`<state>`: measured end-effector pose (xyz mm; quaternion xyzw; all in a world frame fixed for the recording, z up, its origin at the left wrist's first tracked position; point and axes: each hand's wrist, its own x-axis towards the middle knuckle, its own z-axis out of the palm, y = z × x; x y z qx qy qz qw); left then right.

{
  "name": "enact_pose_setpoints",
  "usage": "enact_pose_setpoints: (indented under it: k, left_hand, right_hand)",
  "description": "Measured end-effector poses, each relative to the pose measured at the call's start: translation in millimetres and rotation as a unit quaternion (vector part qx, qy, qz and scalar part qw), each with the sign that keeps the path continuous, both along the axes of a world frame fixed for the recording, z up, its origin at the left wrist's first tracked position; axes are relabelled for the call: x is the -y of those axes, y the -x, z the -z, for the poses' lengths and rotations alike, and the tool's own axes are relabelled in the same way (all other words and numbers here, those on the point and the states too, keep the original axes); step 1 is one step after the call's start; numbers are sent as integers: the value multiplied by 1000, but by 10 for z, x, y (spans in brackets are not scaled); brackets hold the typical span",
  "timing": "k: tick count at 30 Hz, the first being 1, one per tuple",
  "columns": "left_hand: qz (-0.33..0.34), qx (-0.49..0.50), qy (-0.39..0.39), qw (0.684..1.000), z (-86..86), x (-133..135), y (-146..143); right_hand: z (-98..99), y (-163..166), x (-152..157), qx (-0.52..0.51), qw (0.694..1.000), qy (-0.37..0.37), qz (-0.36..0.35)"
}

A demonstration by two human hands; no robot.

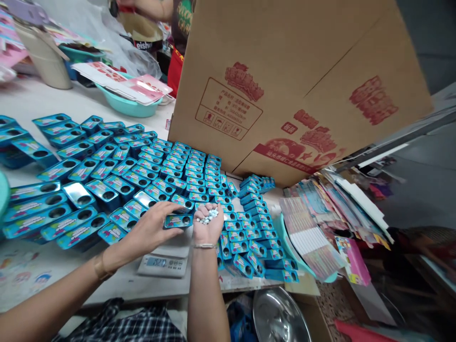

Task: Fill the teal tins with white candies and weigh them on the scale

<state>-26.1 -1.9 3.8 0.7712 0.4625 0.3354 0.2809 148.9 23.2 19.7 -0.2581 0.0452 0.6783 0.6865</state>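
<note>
My left hand (151,225) grips a small blue tin (177,222) by its sides, thumb below and fingers above. The round dark hole in its top faces up, over a white digital scale (164,264) whose display is lit. Just right of it, my right hand (209,232) is cupped, palm up, around a small heap of pale blue-white tablets (208,216). The tin's holed end is close beside this hand; I cannot tell if they touch. Many similar blue tins (124,185) stand in tight rows around both hands.
A big printed cardboard box (285,71) stands behind the tins. Turquoise basins (131,108) with printed cards lie at the back left and right. Stacked printed sheets (331,204) are at right. A metal bowl (280,316) sits below the table edge. Another person's arm (153,8) shows behind.
</note>
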Motion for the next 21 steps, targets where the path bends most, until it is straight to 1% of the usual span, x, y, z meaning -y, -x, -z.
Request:
enact_pose_setpoints:
  k: [4, 8, 13, 18, 21]
  left_hand:
    - [-17, 12, -4, 1000, -60, -6, 130]
    - [-21, 9, -11, 1000, -34, 5, 118]
    - [-13, 12, -41, 999, -40, 41, -34]
    - [-23, -2, -96, 995, -150, 35, -246]
    - [-29, -32, -116, 992, -204, 17, -371]
  right_hand:
    - [21, -18, -21, -26, 999, -13, -20]
    - [36, 4, -36, -10, 999, -26, -27]
    - [69, 28, -26, 9, 1000, -28, -10]
    - [72, 22, -19, -37, 999, -34, -20]
    - [44, 29, -17, -22, 999, -38, -11]
